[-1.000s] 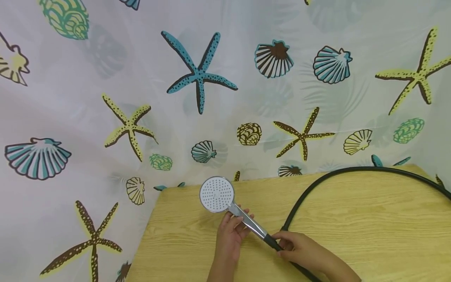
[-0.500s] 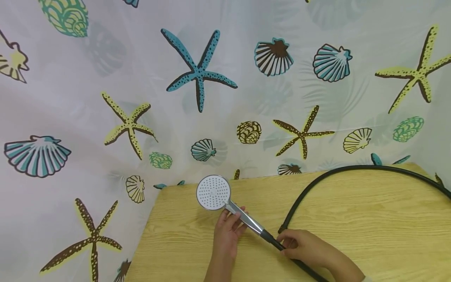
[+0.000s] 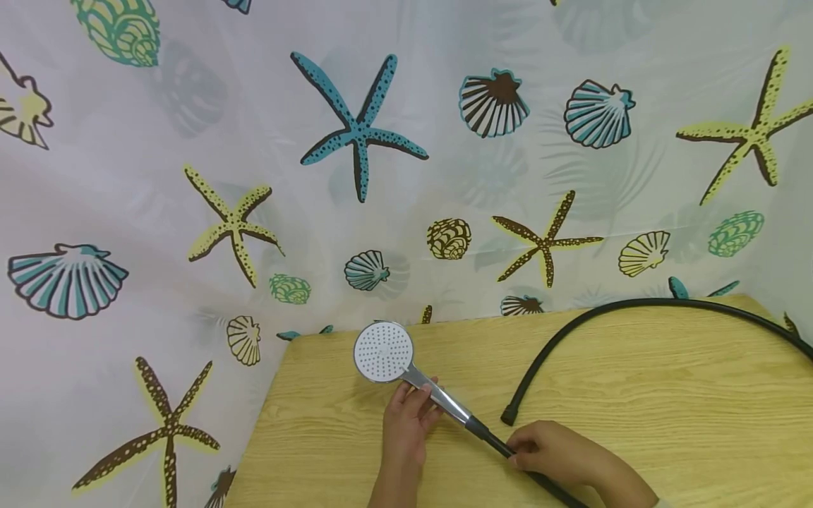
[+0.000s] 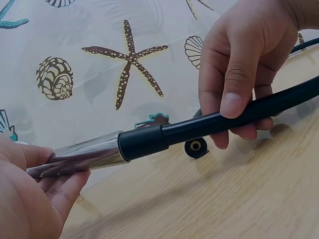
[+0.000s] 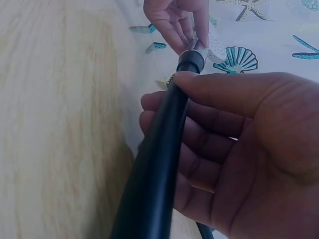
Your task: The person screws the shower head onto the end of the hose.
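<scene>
A shower head with a round white nozzle face is held tilted above the table, its face toward the head camera. My left hand grips its chrome handle between thumb and fingers. A black collar joins that handle to a black hose. My right hand pinches the hose a short way below the collar, thumb on top and fingers beneath. Behind the right hand lies the hose's other end, a black fitting with a brass-coloured centre in the left wrist view.
The hose arcs over the right side of the wood-grain table and leaves the view at right. A white curtain printed with starfish and shells hangs behind and to the left of the table.
My right hand has slid slightly down the hose, away from the handle. The shower head has shifted a little left. The loose hose end behind the right hand now shows fully.
</scene>
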`<act>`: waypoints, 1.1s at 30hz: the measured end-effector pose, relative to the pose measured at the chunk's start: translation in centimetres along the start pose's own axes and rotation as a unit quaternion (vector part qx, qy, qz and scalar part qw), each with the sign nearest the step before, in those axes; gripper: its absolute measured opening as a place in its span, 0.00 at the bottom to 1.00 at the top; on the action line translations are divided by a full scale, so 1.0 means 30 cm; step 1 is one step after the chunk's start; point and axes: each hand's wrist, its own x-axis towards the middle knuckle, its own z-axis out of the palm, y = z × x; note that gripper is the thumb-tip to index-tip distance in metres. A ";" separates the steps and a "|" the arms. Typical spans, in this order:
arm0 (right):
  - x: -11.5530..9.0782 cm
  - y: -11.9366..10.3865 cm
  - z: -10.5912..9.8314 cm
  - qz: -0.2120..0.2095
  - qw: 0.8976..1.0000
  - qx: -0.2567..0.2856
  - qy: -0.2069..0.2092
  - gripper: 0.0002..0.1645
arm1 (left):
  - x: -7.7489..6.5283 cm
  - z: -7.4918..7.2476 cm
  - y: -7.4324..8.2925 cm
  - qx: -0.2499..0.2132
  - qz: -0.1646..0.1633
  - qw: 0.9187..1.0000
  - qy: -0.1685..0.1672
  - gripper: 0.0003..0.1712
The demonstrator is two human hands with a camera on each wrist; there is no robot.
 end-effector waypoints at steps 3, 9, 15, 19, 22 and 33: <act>0.001 0.002 0.003 -0.005 1.000 -0.009 0.005 0.11 | 0.001 0.000 -0.001 0.003 -0.001 1.000 0.007 0.30; -0.002 -0.002 0.005 -0.018 1.000 -0.020 0.010 0.12 | -0.001 -0.001 0.005 0.021 -0.007 1.000 0.018 0.31; 0.001 -0.001 0.009 -0.024 0.999 -0.035 0.013 0.11 | -0.008 -0.007 0.011 0.029 -0.013 0.999 0.026 0.31; 0.003 -0.008 0.013 -0.032 0.998 -0.045 0.021 0.10 | -0.013 -0.006 0.020 0.028 -0.016 0.999 0.032 0.31; 0.006 -0.012 0.017 -0.031 0.998 -0.053 0.027 0.09 | -0.015 -0.007 0.024 0.030 -0.012 0.999 0.032 0.32; 0.004 -0.026 0.018 -0.013 0.994 -0.096 0.045 0.07 | -0.006 -0.002 0.015 0.014 0.004 0.999 0.033 0.33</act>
